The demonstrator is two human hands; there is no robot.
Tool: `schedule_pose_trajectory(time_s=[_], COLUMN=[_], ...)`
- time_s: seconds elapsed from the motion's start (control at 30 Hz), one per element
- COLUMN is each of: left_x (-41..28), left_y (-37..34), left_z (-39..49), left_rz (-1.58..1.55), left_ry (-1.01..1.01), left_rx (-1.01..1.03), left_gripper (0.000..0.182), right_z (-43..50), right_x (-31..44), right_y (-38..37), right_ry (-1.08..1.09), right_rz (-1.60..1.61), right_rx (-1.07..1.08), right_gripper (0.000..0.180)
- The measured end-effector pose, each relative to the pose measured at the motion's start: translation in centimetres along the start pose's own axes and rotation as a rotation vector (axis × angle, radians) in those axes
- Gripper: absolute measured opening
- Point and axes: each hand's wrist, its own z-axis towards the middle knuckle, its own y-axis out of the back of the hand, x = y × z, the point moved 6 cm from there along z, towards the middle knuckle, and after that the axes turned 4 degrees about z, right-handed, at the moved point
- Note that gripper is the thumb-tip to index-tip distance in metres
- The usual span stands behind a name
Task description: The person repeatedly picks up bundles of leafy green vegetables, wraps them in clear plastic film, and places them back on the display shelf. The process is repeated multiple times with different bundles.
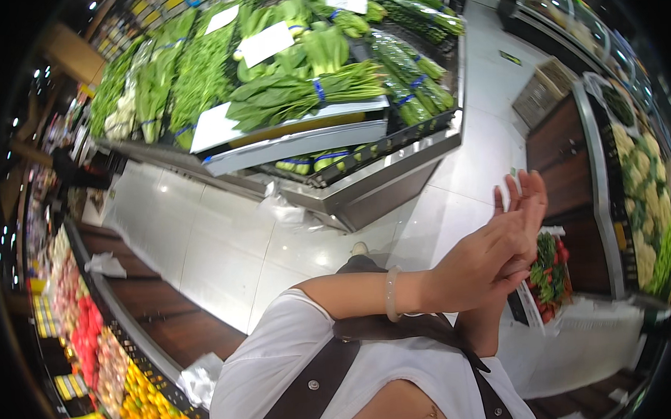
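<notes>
My left hand [476, 260], with a pale bangle [393, 293] on its wrist, is raised at the right of the head view. It overlaps and touches my right hand [512, 281]. Several fingers point upward, slightly apart; the overlap hides much of the right hand. I see no item in either hand. Beyond them stands a produce display. On its white raised stand [305, 141] lies a bunch of leafy greens [276, 101] tied with blue tape. Behind are bok choy [325, 46], white cards [266, 44] and wrapped long green vegetables [405, 77].
The display's metal edge [389, 171] juts toward me, with a plastic bag [284, 207] hanging there. Cauliflower [639, 165] fills a counter at right, near a box of carrots and red vegetables [548, 279]. A wicker basket [542, 88] stands behind. Citrus fruit [148, 407] lies at lower left.
</notes>
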Motion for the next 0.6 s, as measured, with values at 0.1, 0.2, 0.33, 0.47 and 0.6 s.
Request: schedule_pose_trajectory(time_s=[0.1, 0.2, 0.33, 0.47, 0.6], left_x=[2.0, 5.2, 9.3, 10.1, 10.9], left_y=[3.1, 7.2, 19.6, 33.4, 41.8], left_z=[-3.3, -7.6, -13.9, -20.0, -22.3], left_rz=[0.155, 0.215, 0.472, 0.654, 0.656], left_ry=[0.098, 0.283, 0.613, 0.770, 0.880], left_rx=[0.022, 0.019, -0.374, -0.679, -0.809], left_gripper=[0.030, 0.025, 0.016, 0.022, 0.029], right_z=[0.8, 1.4, 1.9, 3.8, 6.9], right_x=[-6.1, -10.8, -18.0, -24.4, -29.2], right_y=[-1.8, -4.1, -4.5, -4.2, -6.2], right_ry=[-0.198, -0.238, -0.482, -0.462, -0.387], right_rz=[0.126, 0.108, -0.243, -0.344, -0.455], right_rx=[0.008, 0.252, 0.443, 0.445, 0.486], right_gripper=[0.041, 0.034, 0.028, 0.022, 0.033])
